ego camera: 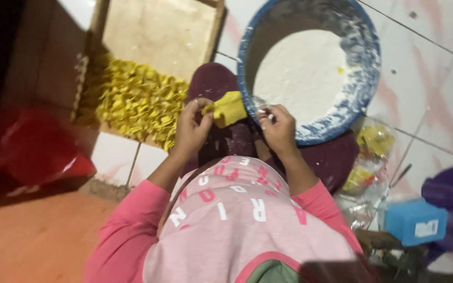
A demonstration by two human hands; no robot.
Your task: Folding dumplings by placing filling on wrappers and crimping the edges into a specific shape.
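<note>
Held over the lap beside the blue-rimmed bowl of white flour [365, 78], the soft yellow sheet of dough [230, 108], pinched at its edge by the left hand [192, 128] while the right hand [276, 128] curls nearby, looks light, limp, easily torn, best gripped by its corners.

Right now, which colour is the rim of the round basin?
Blue, dusted with white flour; the basin shows best in the head view.

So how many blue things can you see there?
2. A big round blue basin of white powder sits just beyond the hands, by the right hand. A small blue box lies at the lower right. Blur or clutter may hide others.
</note>
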